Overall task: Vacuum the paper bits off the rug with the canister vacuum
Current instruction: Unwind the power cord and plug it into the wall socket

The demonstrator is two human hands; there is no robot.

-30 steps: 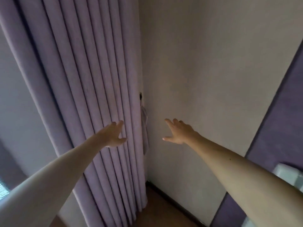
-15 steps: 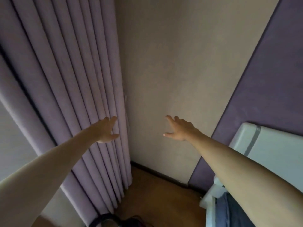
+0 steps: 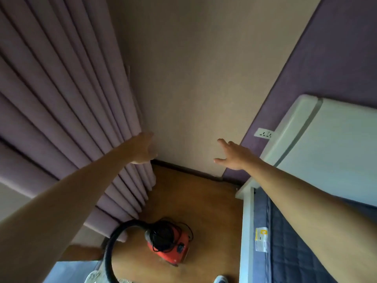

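Note:
A red canister vacuum point(image 3: 173, 248) sits on the brown floor at the bottom centre, a black cord bundled on top of it. Its black hose point(image 3: 114, 240) arcs left and down toward the lower edge. Both my arms are stretched out in front of me, high above the vacuum. My left hand point(image 3: 142, 149) has straight fingers and holds nothing, in front of the curtain's edge. My right hand point(image 3: 232, 155) is spread open with nothing in it, in front of the beige wall. A pale blue patch point(image 3: 69, 271) shows at the lower left; no paper bits are visible.
Purple curtains point(image 3: 61, 103) hang at the left. A bed with a white headboard point(image 3: 326, 144) and a dark quilted mattress point(image 3: 291, 252) stands at the right. A wall socket point(image 3: 264, 133) sits on the purple wall beside the headboard. A dark skirting board lines the corner.
The view has tilted down and to the right: the floor, the vacuum and more of the bed have come into sight. Both arms stay stretched out with open hands.

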